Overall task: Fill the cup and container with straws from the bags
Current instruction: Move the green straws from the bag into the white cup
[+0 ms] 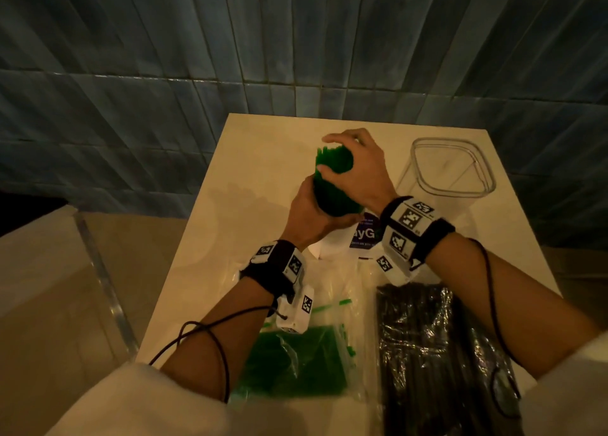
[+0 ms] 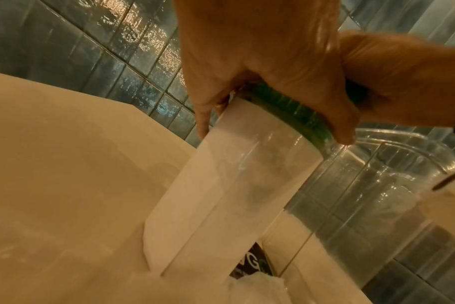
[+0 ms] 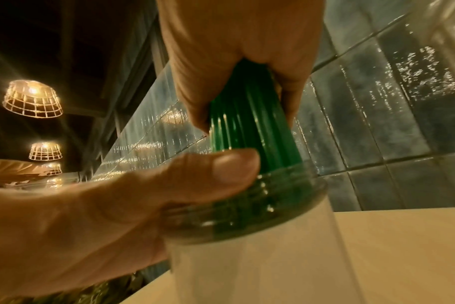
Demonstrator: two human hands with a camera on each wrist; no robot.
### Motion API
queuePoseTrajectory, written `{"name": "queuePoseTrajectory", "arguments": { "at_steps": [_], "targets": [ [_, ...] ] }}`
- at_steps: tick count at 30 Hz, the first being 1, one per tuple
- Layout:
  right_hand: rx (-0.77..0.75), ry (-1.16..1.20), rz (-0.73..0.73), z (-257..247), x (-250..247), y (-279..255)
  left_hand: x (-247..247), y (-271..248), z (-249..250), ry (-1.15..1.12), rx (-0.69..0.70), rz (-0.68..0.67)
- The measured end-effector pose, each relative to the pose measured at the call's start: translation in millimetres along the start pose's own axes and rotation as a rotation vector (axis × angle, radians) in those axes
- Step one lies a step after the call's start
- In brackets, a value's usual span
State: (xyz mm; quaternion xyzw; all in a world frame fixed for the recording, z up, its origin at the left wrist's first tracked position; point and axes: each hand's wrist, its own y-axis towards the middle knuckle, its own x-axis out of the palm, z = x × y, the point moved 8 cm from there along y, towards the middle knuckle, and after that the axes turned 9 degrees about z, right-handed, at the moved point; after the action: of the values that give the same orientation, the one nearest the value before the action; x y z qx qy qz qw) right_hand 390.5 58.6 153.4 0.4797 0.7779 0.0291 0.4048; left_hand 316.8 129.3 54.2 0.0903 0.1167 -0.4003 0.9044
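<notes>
Right hand [image 1: 358, 169] clutches the green plastic straw bundle [image 3: 249, 115]; left hand [image 1: 312, 215] wraps the clear plastic cup [image 3: 247, 236]. Pushing crookedly could tip it.

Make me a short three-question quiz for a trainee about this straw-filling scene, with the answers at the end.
1. Multiple choice: what does the right hand grip? A) the black straws bag B) the green straws C) the empty container
2. True or false: the clear container already holds straws.
3. Fill in: the left hand steadies the ____ while the green straws go in.

Key
1. B. The bundle stands in the cup; the bag of black straws lies untouched on the table.
2. False. It is empty.
3. Cup.
</notes>
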Motion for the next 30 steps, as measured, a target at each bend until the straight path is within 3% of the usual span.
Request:
{"name": "queuePoseTrajectory", "arguments": {
  "at_steps": [4, 6, 9, 12, 13, 14, 16, 17, 18, 20, 22, 25, 30],
  "targets": [
    [-0.125, -0.101, -0.191, -9, 12, -12, 1, 0, 9, -0.008, 0.045, -0.019],
    [-0.137, -0.119, -0.197, -14, 5, -16, -2, -2, 12, -0.020, 0.045, -0.033],
    [-0.211, -0.064, 0.013, -32, -33, -25, -17, -12, 10, 0.054, 0.036, -0.018],
    [-0.284, 0.099, 0.287, -46, -82, -67, -53, -55, 16, 0.277, 0.122, 0.144],
    [-0.243, 0.157, 0.321, -41, -92, -83, -58, -78, 26, 0.343, 0.206, 0.142],
    [-0.155, 0.207, 0.308, -31, -95, -99, -55, -102, 30, 0.416, 0.249, 0.038],
    [0.090, 0.245, 0.129, -2, -80, -127, -30, -157, 14, 0.625, 0.272, -0.402],
    [0.205, 0.175, -0.049, 14, -63, -143, -19, -183, 0, 0.750, 0.300, -0.622],
    [0.268, 0.020, -0.280, 29, -42, -161, -11, -205, -14, 0.841, 0.347, -0.784],
    [0.228, -0.286, -0.692, 48, -6, -197, 0, -232, -38, 0.960, 0.488, -0.972],
    [0.125, -0.393, -0.833, 50, 14, -215, 6, -239, -55, 1.042, 0.621, -1.035],
    [-0.007, -0.426, -0.910, 38, 37, -221, 6, -242, -60, 1.042, 0.789, -0.975],
    [-0.154, -0.436, -0.883, 22, 59, -216, 1, -242, -60, 0.993, 0.897, -0.871]
  ]
}}
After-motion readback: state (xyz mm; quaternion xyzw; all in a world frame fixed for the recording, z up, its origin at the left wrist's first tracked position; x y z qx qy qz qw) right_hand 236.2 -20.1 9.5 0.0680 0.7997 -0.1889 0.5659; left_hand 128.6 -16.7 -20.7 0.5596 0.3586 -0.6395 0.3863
